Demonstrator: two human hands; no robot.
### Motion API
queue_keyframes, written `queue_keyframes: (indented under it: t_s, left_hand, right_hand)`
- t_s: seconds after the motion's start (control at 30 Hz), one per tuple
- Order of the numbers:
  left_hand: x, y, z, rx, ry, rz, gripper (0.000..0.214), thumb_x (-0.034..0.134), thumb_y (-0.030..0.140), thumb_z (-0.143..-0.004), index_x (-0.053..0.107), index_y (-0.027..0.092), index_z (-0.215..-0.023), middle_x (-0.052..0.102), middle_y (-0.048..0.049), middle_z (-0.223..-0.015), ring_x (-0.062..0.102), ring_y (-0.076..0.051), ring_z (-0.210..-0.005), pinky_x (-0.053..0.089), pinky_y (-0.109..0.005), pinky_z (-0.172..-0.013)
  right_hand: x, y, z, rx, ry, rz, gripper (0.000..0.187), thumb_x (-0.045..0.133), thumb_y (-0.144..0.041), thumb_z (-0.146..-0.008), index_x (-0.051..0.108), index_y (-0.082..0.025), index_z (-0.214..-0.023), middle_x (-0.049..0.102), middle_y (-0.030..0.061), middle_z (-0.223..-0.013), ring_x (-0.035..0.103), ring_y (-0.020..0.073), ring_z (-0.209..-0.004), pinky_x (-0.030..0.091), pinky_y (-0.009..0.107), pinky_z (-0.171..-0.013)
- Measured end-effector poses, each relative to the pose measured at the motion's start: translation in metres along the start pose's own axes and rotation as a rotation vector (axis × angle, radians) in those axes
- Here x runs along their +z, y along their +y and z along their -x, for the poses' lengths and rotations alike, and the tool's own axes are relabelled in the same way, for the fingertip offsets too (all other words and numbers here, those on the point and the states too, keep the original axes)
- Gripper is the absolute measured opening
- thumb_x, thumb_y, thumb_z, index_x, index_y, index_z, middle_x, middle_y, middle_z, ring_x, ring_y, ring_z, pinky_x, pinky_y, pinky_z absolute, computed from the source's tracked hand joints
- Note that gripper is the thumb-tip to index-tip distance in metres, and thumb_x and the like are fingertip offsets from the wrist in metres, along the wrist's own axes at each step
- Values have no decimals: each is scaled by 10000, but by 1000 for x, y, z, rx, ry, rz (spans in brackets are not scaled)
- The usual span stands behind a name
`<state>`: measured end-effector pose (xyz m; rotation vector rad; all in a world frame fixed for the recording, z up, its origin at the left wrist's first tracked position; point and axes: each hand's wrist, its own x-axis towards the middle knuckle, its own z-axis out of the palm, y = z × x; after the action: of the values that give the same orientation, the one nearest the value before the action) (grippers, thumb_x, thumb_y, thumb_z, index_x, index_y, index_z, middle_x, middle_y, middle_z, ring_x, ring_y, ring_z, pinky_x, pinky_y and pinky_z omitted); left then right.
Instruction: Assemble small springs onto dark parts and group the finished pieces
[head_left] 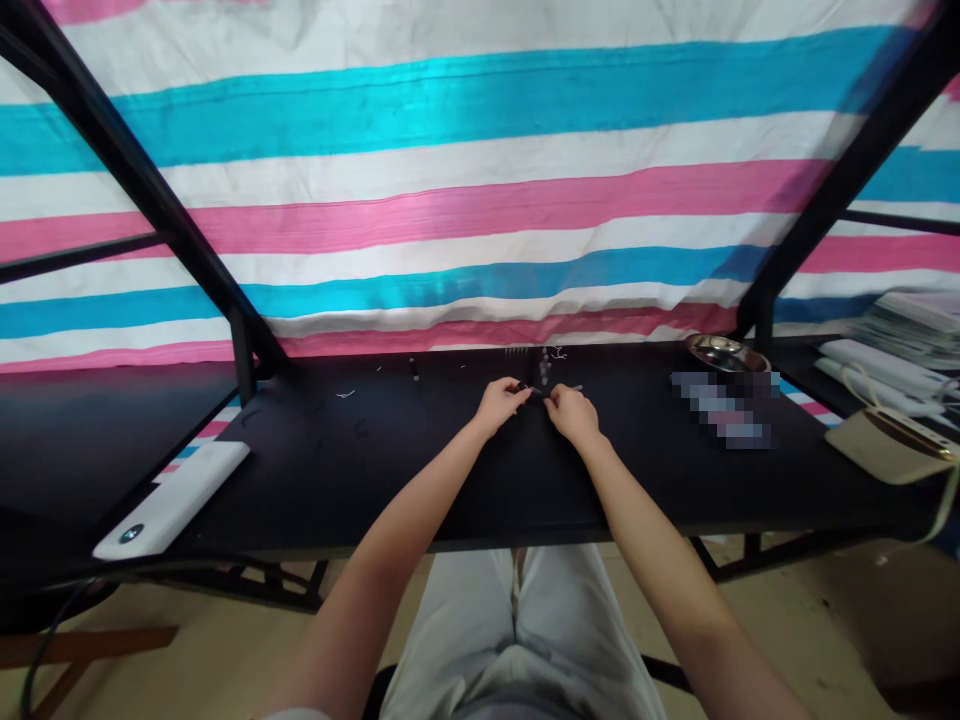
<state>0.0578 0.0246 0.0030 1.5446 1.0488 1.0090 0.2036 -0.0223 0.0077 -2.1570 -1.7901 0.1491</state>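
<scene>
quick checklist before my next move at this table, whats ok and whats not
1. Left hand and right hand fingertips close together over the table: ok
2. Small piece at the fingertips firmly gripped: cannot tell, too small
3. Small parts well away from the fingers: not ok, they lie just beyond them
4. White case away from the hands: ok, at the left end
5. Metal bowl away from the hands: ok, off to the right
6. Bag away from the hands: ok, far right
</scene>
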Motion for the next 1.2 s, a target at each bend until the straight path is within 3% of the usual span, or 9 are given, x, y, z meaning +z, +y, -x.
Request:
queue_keyframes:
  t_s: [0.23,0.5,0.8,0.97,1.07,1.2]
  left_hand:
    - [-9,3,12,-7,0,75,153,649,243,-682,605,122,-765,565,-12,-667,556,-84,-563,395,-170,-431]
    - [-23,1,25,-34,157,199,227,666,319,-665,598,130,-773,553,3,-657,501,-54,-476,383,-183,-432]
    - [-22,2,27,-29,172,289,290,692,370,-629,601,120,-745,559,-6,-654,491,-57,-452,351,-186,-396]
    - [-20,5,29,-60,173,388,318,712,376,-615,604,118,-766,584,-15,-685,467,-42,-424,327,-184,-387]
    - [-21,5,28,-90,190,508,343,730,366,-604,601,117,-803,608,-29,-729,464,-36,-424,313,-183,-390]
    - [-24,5,26,-128,181,634,368,747,323,-588,597,114,-850,623,-35,-741,464,-38,-427,318,-191,-406]
  right_hand:
    - [-4,2,3,37,63,2,166,452,-306,-863,559,-190,-912,636,88,-948,621,223,-837,410,292,-664]
    - [-4,7,3,115,125,-118,182,427,-312,-876,530,-183,-954,631,82,-891,608,202,-789,386,276,-642]
    - [-1,14,1,119,193,-241,170,452,-316,-846,539,-183,-907,628,76,-797,585,197,-704,360,269,-598]
    - [4,13,0,-136,249,-479,176,462,-350,-829,536,-196,-873,621,47,-763,571,175,-662,398,272,-623]
    - [5,7,2,-339,194,-665,188,453,-363,-835,525,-200,-896,618,36,-787,564,150,-637,421,264,-632]
    - [5,1,7,-450,137,-734,172,453,-352,-838,517,-201,-891,589,21,-767,541,132,-605,417,254,-611]
